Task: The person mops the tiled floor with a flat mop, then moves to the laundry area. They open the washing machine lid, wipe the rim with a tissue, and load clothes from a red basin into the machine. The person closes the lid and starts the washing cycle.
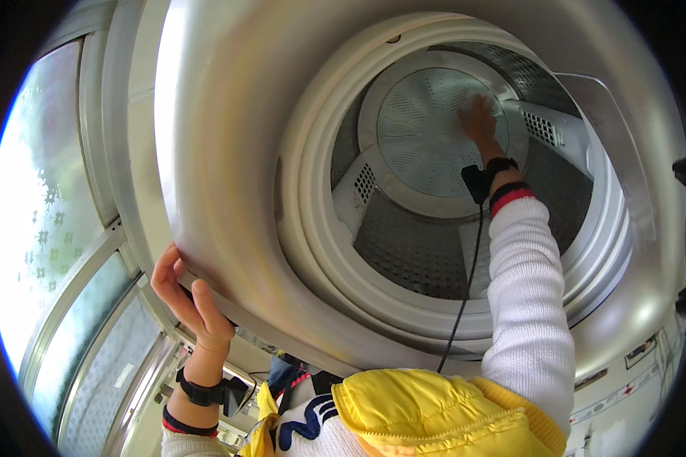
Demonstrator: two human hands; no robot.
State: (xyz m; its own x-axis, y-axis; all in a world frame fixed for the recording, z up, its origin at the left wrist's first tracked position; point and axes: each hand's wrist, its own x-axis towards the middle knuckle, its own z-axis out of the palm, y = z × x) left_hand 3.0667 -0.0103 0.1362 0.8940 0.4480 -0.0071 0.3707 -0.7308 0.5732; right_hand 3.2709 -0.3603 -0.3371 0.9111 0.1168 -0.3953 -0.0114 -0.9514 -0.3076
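Deep inside the perforated steel drum (411,245) of a top-loading washing machine, my right hand (479,123) reaches down over the pale round pulsator (420,137). Its fingers look spread and hold nothing visible; whether they touch the pulsator I cannot tell. My left hand (191,303) rests at the outer edge of the machine's silvery top cover (228,200), fingers bent over the edge with the thumb apart. A black device (475,184) is strapped to my right wrist, and its black cable (467,285) runs up over the drum's rim. Another strapped device (237,395) is on my left wrist.
Two pale plastic pieces with grilles, one left (354,188) and one right (549,128), line the drum wall. A patterned window (46,188) with metal frames stands at the left. Tiles (617,400) with a decorated band show at the lower right.
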